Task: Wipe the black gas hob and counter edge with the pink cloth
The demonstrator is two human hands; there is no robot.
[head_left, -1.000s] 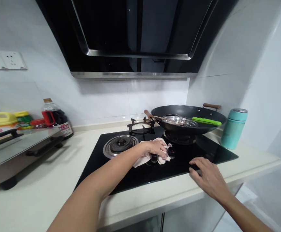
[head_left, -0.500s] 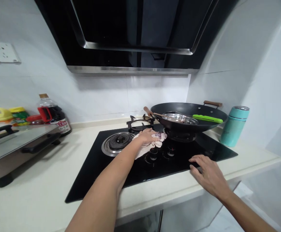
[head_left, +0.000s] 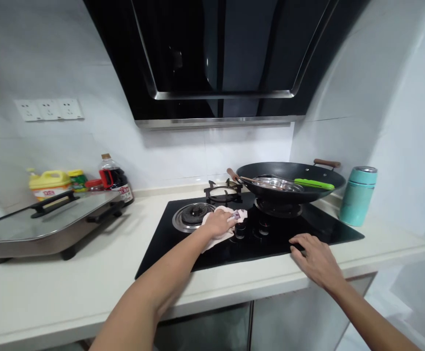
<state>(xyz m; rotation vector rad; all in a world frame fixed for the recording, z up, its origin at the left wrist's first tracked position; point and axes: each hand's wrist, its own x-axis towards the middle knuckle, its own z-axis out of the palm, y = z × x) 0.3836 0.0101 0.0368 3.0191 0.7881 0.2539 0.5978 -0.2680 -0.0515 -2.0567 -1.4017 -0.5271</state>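
My left hand (head_left: 218,223) presses a pale cloth (head_left: 212,243) against the black glass gas hob (head_left: 197,261), between the left burner (head_left: 193,214) and the control knobs (head_left: 240,230). Its fingers are closed over the cloth, which sticks out past the fingertips and below the palm. My right hand (head_left: 314,258) rests at the hob's front edge with its fingers loosely bent and nothing in it. A pot support (head_left: 224,193) lies off the burner at the back of the hob. Over the right burner stands a black wok (head_left: 322,194).
Inside the wok are a metal dish (head_left: 276,183) and a green-handled utensil (head_left: 313,184). A turquoise flask (head_left: 358,197) stands to the right. At left are a lidded electric pan (head_left: 51,239), a dark sauce bottle (head_left: 116,178) and a yellow jug (head_left: 51,181). The range hood (head_left: 221,124) hangs above.
My left hand has drawn the cloth toward me, nearer the front of the hob. My right hand stays at the hob's edge. The view has turned left, showing more of the counter.
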